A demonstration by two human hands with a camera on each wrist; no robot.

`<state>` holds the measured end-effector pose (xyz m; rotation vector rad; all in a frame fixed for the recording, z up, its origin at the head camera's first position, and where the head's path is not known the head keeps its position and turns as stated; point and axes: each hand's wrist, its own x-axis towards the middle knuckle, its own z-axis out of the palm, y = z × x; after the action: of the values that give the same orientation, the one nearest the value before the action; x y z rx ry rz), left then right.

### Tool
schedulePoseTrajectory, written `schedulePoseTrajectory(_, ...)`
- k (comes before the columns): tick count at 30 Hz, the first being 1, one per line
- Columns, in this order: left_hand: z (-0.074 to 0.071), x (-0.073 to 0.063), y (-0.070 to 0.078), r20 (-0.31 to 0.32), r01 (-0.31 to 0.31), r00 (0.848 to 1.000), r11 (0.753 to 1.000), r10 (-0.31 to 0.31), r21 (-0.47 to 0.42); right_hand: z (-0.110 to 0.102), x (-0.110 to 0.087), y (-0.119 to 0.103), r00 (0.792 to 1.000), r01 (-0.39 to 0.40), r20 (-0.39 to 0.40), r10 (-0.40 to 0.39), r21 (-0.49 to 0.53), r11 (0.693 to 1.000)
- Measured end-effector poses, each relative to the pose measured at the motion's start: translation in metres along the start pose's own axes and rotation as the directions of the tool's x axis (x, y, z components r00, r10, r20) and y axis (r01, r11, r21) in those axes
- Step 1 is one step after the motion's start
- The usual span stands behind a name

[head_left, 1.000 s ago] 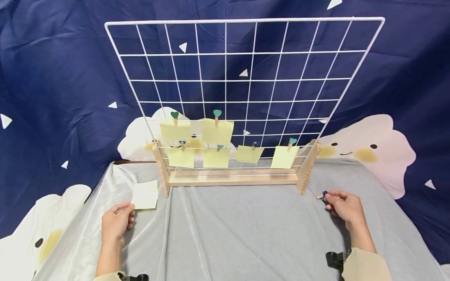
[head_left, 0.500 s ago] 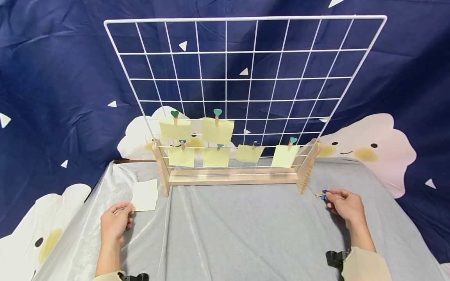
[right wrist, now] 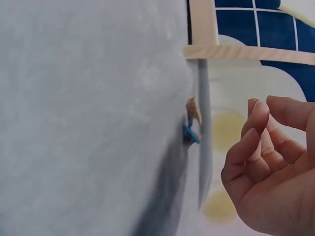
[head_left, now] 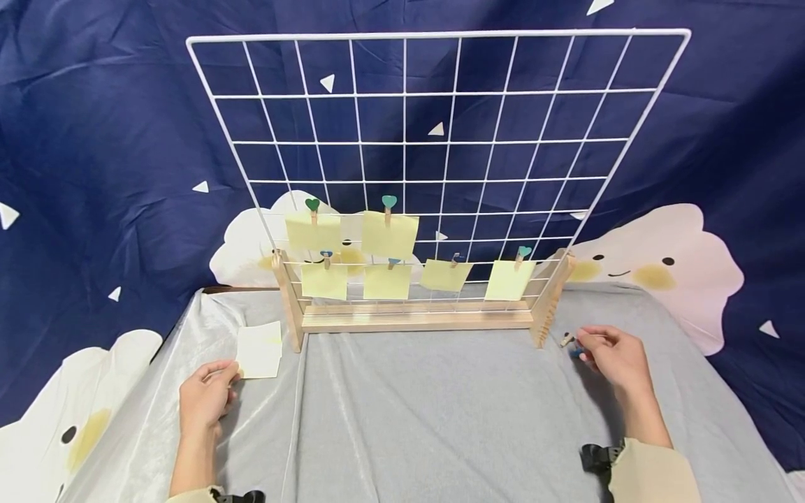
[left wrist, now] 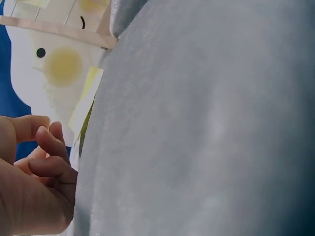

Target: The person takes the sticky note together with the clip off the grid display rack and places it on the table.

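Observation:
On the left of the cloth lie pale yellow sticky notes, slightly fanned. My left hand pinches their near left corner; in the left wrist view the notes show almost edge-on beside the curled fingers. At the right, a wooden clothespin and a blue decoration lie close together on the cloth. My right hand hovers right beside them. In the right wrist view, thumb and index finger of the hand nearly meet with nothing visible between them, apart from the clothespin.
A white wire grid stands in a wooden base at the table's back. Several yellow notes hang from its lower wires by heart-topped clothespins. Grey cloth covers the table, with a dark blue patterned curtain behind.
My right hand has shifted slightly away from the viewer, and its fingers have come off the clothespin, which now lies turned at a different angle. The left hand and notes barely move.

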<state>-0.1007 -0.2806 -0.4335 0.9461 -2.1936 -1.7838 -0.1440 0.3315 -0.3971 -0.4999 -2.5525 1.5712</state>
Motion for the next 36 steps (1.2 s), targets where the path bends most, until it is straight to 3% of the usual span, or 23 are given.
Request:
schedulePoseTrajectory(18,0.012,-0.012,0.025,0.065,-0.09,0.993,0.992,0.096,-0.09,0.015,-0.007,-0.034,0.995,0.098,0.03,-0.099,0.03,0.995)
schedulePoseTrajectory(24,0.02,-0.015,0.028,0.094,-0.112,0.988,0.991,0.119,-0.068,0.023,-0.007,-0.043,0.991,0.126,0.038,-0.129,0.063,0.99)
schedulePoseTrajectory(36,0.041,-0.025,0.044,0.136,-0.137,0.979,0.984,0.151,-0.111,0.037,-0.007,-0.063,0.973,0.219,0.055,-0.226,0.101,0.97)
